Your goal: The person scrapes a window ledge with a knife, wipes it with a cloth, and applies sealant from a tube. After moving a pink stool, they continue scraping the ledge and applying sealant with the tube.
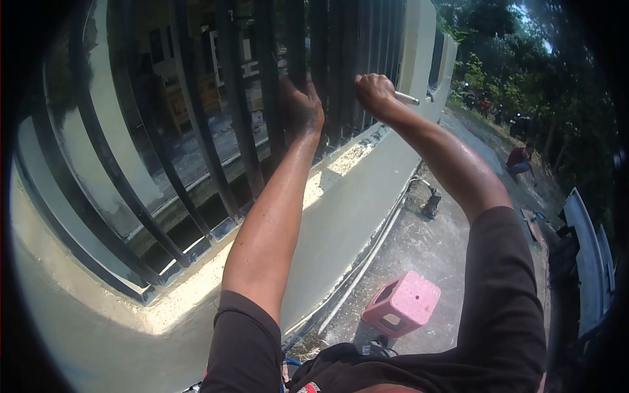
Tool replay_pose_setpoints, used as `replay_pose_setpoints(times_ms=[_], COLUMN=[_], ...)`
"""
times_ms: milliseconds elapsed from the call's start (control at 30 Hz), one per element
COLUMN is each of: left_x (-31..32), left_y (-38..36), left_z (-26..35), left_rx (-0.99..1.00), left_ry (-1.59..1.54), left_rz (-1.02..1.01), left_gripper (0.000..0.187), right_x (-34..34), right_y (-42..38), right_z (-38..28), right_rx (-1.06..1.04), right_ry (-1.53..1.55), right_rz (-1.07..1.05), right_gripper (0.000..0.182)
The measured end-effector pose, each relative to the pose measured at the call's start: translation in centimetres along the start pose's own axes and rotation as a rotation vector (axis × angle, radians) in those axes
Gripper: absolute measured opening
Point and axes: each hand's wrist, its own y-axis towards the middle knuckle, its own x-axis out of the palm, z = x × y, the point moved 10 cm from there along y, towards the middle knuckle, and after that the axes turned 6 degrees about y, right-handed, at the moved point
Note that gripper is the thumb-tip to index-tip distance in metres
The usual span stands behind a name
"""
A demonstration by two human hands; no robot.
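Dark vertical metal bars [196, 118] stand in a window opening above a pale sill [334, 171]. My left hand [302, 108] is raised against the bars, its fingers partly in shadow; whether it grips a bar is hard to see. To its right, my right hand [375, 92] is closed round a slim light-coloured handle [407, 98], whose end sticks out below the fist near the wrist. The fist is close to the bars, and the handle's other end is hidden.
Below the wall stands a pink stool [414, 298] on the concrete ground. A pale pipe [357, 278] runs along the wall's foot. Farther off at the right, another person [519, 159] crouches near trees. White panels [585, 262] lean at the right edge.
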Motion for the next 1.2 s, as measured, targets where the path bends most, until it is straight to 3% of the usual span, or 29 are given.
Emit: replay_pose_setpoints(times_ms=[100, 200, 333, 433, 600, 667, 733, 833, 933, 1000, 1067, 1200], left_x=[-0.4, -0.6, -0.4, -0.6, -0.5, -0.3, -0.2, 0.1, 0.1, -0.1, -0.1, -0.3], left_y=[-0.1, -0.2, -0.2, 0.0, -0.2, -0.2, -0.3, 0.0, -0.1, -0.2, -0.1, -0.2], left_z=[0.0, 0.1, -0.1, 0.3, -0.1, -0.3, -0.3, -0.5, -0.6, -0.2, -0.1, -0.2], left_rx=[-0.001, -0.002, -0.009, 0.035, 0.013, 0.002, 0.0, 0.025, 0.008, 0.018, 0.026, 0.009], left_ry=[-0.005, 0.006, -0.055, -0.077, -0.047, -0.045, -0.051, -0.038, 0.034, -0.045, -0.045, -0.103], left_rz=[-0.003, 0.012, -0.015, 0.011, 0.025, 0.001, -0.014, -0.016, 0.002, 0.009, 0.023, 0.003], left_gripper=[0.041, 0.041, 0.041, 0.04, 0.041, 0.041, 0.042, 0.043, 0.043, 0.043, 0.043, 0.044], right_x=[-8.0, -6.4, -2.0, 0.6, -7.6, -7.7, -7.8, -3.9, -1.8, -2.9, -6.0, -6.4], right_y=[3.3, 4.5, -0.2, -1.4, 2.3, 3.1, 2.2, 0.1, -0.9, 0.1, 1.3, 0.9], right_z=[3.1, 3.9, 1.1, -0.7, 3.5, 4.5, 4.7, 2.7, 1.5, 1.8, 3.3, 3.3], right_rx=[0.122, 0.07, 0.072, -0.015, 0.075, 0.039, 0.073, 0.049, 0.02, -0.001, 0.068, 0.045], right_ry=[0.075, 0.074, 0.166, 0.099, 0.043, -0.048, 0.019, 0.02, 0.013, -0.045, -0.026, 0.01], right_rz=[0.166, 0.257, 0.026, -0.029, 0.24, 0.227, 0.358, 0.121, 0.041, 0.05, 0.191, 0.193], right_gripper=[0.022, 0.024, 0.025, 0.026, 0.022, 0.028, 0.028, 0.023, 0.022, 0.022, 0.022, 0.022])
